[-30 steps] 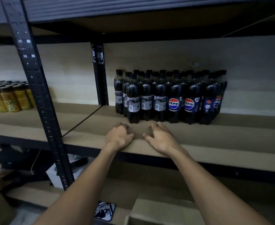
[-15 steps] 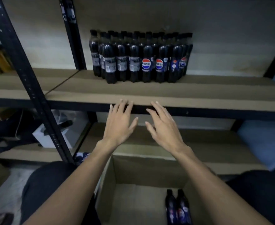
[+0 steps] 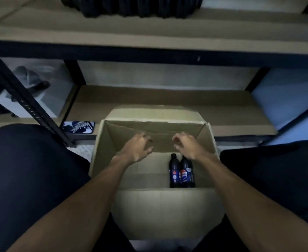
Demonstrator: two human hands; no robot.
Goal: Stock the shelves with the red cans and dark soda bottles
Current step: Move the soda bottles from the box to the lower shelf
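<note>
Two dark soda bottles [image 3: 181, 172] with blue labels stand side by side in an open cardboard box [image 3: 160, 208] between my knees. My left hand [image 3: 137, 148] hovers inside the box to the left of the bottles, fingers loosely curled and holding nothing. My right hand [image 3: 186, 145] hangs just above the bottle caps, fingers loosely bent, also holding nothing. The bases of a block of dark bottles [image 3: 131, 6] show on the upper shelf [image 3: 149, 36] at the top edge. No red cans are in view.
A lower wooden shelf [image 3: 167, 102] runs behind the box. A black perforated upright [image 3: 27, 102] slants down at the left. A small printed pouch [image 3: 78, 127] lies left of the box. My dark-clothed legs flank the box.
The view has dropped from the stocked shelf to the box. Both hands came off the shelf edge, went down into the box and curled slightly above the two bottles.
</note>
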